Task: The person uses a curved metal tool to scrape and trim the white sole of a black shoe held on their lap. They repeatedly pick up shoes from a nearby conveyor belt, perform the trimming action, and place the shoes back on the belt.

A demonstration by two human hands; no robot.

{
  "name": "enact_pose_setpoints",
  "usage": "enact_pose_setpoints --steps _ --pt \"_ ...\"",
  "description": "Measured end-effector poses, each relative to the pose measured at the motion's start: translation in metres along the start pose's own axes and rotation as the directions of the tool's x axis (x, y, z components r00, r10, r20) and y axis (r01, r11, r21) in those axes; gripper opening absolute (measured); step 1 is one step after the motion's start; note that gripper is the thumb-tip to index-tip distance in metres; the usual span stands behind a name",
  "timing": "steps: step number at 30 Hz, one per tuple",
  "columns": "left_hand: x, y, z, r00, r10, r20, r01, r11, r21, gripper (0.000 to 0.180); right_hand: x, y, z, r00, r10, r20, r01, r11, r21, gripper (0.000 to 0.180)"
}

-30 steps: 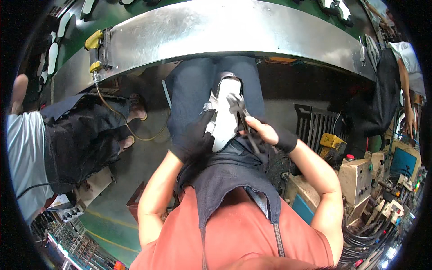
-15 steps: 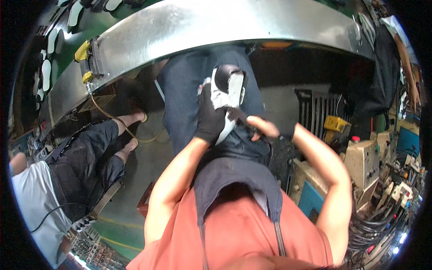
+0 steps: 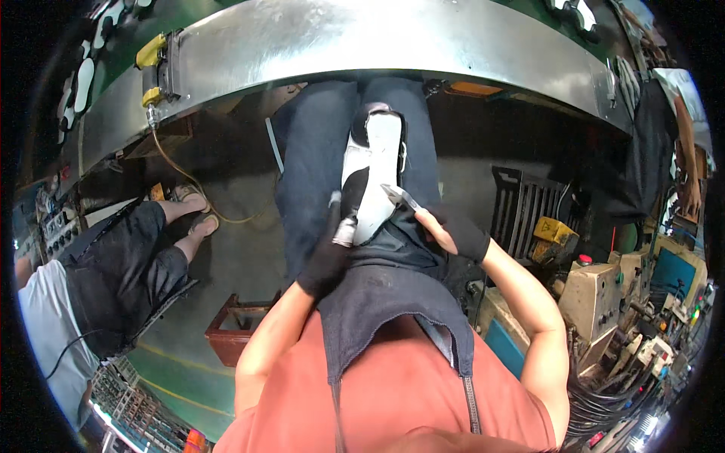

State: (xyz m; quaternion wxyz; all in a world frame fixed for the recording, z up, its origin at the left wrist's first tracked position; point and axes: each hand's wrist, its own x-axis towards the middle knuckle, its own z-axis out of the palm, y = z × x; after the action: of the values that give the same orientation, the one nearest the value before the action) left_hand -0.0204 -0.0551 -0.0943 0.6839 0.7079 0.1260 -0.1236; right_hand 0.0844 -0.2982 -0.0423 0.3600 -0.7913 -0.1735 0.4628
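A black-and-white shoe (image 3: 385,140) lies lengthwise on my thighs, its pale underside facing up and its rounded dark end pointing away from me. My left hand (image 3: 330,245), in a dark glove with whitish coverings on some fingertips, grips the shoe's left side near the end closest to me. In a pinch of bare fingertips, my right hand (image 3: 447,230), also dark-gloved, has a small metal tool (image 3: 404,198). The tool's two-pronged tip is over the underside; its exact kind is unclear. Some left fingers are hidden beside the shoe.
A curved metal bench edge (image 3: 362,38) runs across beyond my knees, with a yellow-and-black hand tool (image 3: 157,68) and its hose at left. Another person (image 3: 113,279) sits at left. A reddish-brown stool (image 3: 230,336) stands behind my left arm; machines (image 3: 593,294) stand at right.
My left hand has slid back along the shoe toward my body, baring more of its pale underside. The metal tool in my right hand now shows clearly. The whole view has shifted slightly.
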Motion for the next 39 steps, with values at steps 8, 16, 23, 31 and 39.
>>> enact_pose_setpoints --steps 8,16,23,31,39 --pt "0.044 0.000 0.014 0.994 0.107 0.033 -0.093 0.953 -0.287 0.046 -0.005 0.003 -0.007 0.983 0.176 0.046 -0.179 0.980 0.091 0.045" --pt "0.044 -0.035 0.014 0.908 0.402 0.117 -0.399 0.744 0.536 0.074 -0.003 -0.070 -0.018 0.945 -0.325 -0.041 0.305 0.918 -0.253 0.035" --pt "0.015 0.008 -0.008 0.991 0.116 0.069 -0.133 0.925 0.356 0.101 0.013 -0.040 0.001 0.967 -0.107 -0.230 0.055 0.974 -0.220 0.038" --pt "0.020 0.151 -0.095 0.872 0.388 -0.299 -0.371 0.921 0.114 0.058 -0.061 -0.008 -0.018 0.976 0.160 -0.150 -0.112 0.952 0.286 0.040" --pt "0.037 0.026 0.005 0.989 0.149 -0.009 -0.147 0.982 0.115 0.078 -0.018 -0.040 -0.048 0.993 -0.069 0.091 0.078 0.993 -0.091 0.042"
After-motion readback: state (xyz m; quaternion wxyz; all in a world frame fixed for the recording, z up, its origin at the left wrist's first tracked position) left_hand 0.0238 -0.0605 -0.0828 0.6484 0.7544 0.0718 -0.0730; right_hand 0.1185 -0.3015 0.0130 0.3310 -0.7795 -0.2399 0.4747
